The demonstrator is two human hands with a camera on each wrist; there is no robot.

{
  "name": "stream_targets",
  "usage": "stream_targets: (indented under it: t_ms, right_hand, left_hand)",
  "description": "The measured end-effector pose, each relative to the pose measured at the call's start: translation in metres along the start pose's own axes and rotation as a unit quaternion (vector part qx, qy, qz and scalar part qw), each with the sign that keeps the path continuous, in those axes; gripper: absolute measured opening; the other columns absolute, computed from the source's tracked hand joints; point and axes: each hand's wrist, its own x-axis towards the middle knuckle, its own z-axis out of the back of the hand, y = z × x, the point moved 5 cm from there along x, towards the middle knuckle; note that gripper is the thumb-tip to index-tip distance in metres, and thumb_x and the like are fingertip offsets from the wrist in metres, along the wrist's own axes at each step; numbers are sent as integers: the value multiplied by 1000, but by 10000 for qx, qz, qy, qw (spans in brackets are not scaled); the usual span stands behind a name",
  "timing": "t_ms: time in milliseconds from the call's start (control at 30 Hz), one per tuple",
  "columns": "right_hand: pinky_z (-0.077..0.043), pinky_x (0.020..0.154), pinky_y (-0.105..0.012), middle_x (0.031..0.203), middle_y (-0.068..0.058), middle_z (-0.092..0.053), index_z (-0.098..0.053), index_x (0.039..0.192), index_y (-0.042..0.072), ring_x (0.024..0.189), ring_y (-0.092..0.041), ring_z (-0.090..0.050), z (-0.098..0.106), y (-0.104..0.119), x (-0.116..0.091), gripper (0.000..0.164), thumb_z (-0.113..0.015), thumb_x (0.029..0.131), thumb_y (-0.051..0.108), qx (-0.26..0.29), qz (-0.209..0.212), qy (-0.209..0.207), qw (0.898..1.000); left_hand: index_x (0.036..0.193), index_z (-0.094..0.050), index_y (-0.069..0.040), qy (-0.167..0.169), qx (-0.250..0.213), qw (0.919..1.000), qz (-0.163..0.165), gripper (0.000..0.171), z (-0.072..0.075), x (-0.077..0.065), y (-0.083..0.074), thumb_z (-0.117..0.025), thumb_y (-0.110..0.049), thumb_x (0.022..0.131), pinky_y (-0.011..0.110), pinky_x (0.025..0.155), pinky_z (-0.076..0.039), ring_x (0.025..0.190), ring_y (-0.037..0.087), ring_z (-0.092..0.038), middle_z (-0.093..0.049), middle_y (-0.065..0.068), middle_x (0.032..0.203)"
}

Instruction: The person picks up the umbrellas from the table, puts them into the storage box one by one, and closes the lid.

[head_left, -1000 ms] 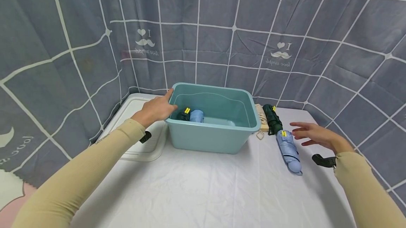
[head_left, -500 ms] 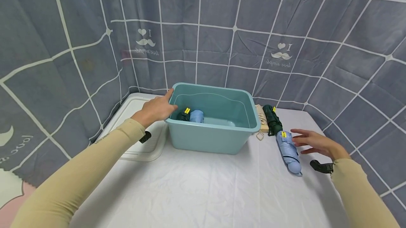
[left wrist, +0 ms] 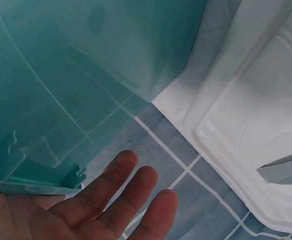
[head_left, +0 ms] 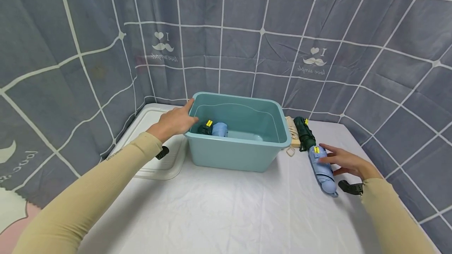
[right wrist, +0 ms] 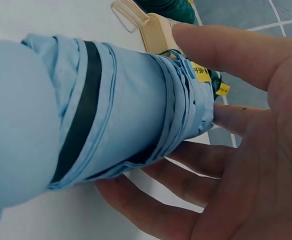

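My left hand (head_left: 173, 122) rests at the left rim of a teal plastic bin (head_left: 229, 154), thumb on the inner side. In the left wrist view its fingers (left wrist: 158, 215) reach out fairly straight below the rim, apart from the wall. My right hand (head_left: 349, 161) is around a folded light blue umbrella (head_left: 323, 173) on the table, thumb over one side and loosely bent fingers (right wrist: 186, 187) along the other. Inside the bin lie a dark umbrella (head_left: 205, 128) with a yellow tag and a blue one (head_left: 220, 129), at the left end.
A dark green folded umbrella (head_left: 304, 134) lies just beyond the blue one, beside a beige one (head_left: 292, 130) with a wooden-looking handle and wrist loop. Left of the bin lies a white lid (head_left: 148, 118). A grey grid-patterned curtain (head_left: 240, 46) encloses the white-covered table (head_left: 226, 211).
My right hand has moved left, from beside the light blue umbrella to over and around it. The left hand and the bin have stayed in place.
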Motion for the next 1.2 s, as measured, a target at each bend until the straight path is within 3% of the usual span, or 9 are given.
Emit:
stream_targets:
  t_ms: [300, 600, 800, 1200]
  right_hand:
    - [-52, 93, -58, 155, -41, -9, 9, 162, 13, 136, -54, -31, -3, 3, 1, 102, -67, 97, 32, -57, -9, -64, 10000]
    - [-55, 86, -46, 153, -42, -14, 5, 162, 9, 128, -49, -39, -6, 6, -1, 100, -68, 96, 28, -261, 57, -310, 9992]
    - [-55, 84, -42, 151, -41, -19, 1, 162, 7, 125, -46, -43, -8, 7, -2, 99, -70, 94, 24, -204, 116, -472, 9986]
    - [-54, 87, -44, 153, -41, -14, 0, 162, 7, 126, -47, -41, -5, 8, -5, 98, -69, 94, 24, -273, 72, -551, 9981]
  left_hand:
    - [164, 2, -23, -44, 16, 10000, -21, 82, -1, 1, -1, -43, -47, 100, 58, 85, -47, 126, 46, -55, -44, 26, 152]
    - [164, 1, -23, -90, 9, 9999, -45, 81, -1, 0, 0, -43, -47, 100, 59, 87, -47, 127, 46, -55, -45, 26, 152]
    - [164, 1, -24, -50, 35, 10000, -7, 82, -1, 1, 0, -44, -48, 100, 52, 76, -49, 120, 43, -60, -50, 25, 148]
    - [164, 1, -24, -84, 87, 9999, 22, 82, 0, 0, 1, -44, -48, 100, 50, 74, -48, 118, 42, -61, -52, 24, 147]
